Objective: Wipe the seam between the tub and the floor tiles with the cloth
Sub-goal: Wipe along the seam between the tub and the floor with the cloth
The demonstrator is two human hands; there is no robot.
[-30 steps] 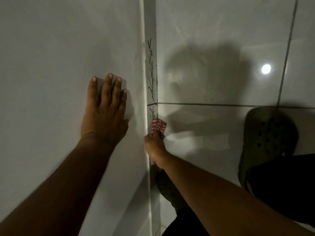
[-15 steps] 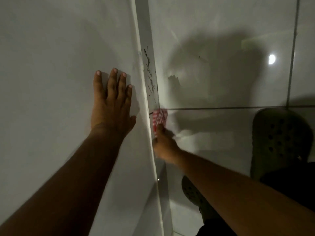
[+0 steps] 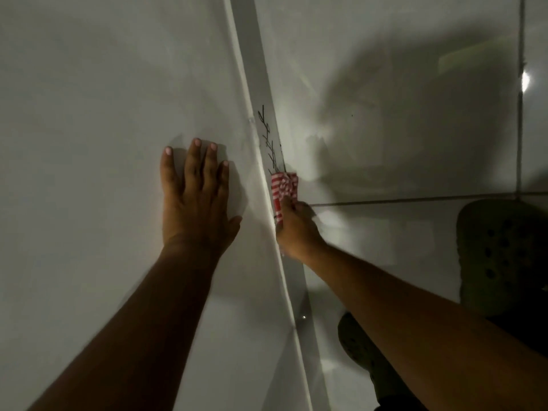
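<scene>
Now we press our left hand (image 3: 197, 200) flat and open on the tub (image 3: 89, 114) while our right hand (image 3: 296, 229) grips the striped cloth (image 3: 284, 188) against the seam (image 3: 277, 137), right of it.

Glossy grey floor tiles (image 3: 415, 143), two dark clogs (image 3: 501, 256) standing on them

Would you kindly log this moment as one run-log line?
left hand: flat on tub | right hand: presses cloth into seam | dark marks ahead
</scene>
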